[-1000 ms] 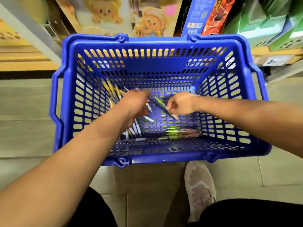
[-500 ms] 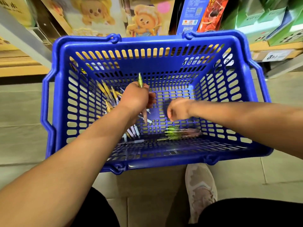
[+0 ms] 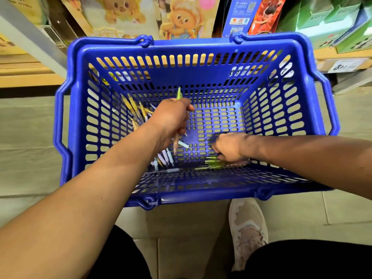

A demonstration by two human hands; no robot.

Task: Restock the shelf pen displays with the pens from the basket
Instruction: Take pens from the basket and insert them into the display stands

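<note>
A blue slotted plastic basket stands on the floor in front of me. My left hand is inside it and grips a green pen upright, its top sticking out above my fist and its pinkish tip below. My right hand reaches down to several green pens at the basket's near right floor, fingers curled onto them. Yellow pens lie at the far left and pale lilac pens under my left wrist.
Low shelves behind the basket hold cartoon-bear boxes, a blue and a red pack and green boxes. A price tag sits on the right shelf edge. My shoe is on the tiled floor just below the basket.
My left hand took a green pen from my right hand and raised it upright. My right hand moved down and nearer to the green pens at the basket's front.
</note>
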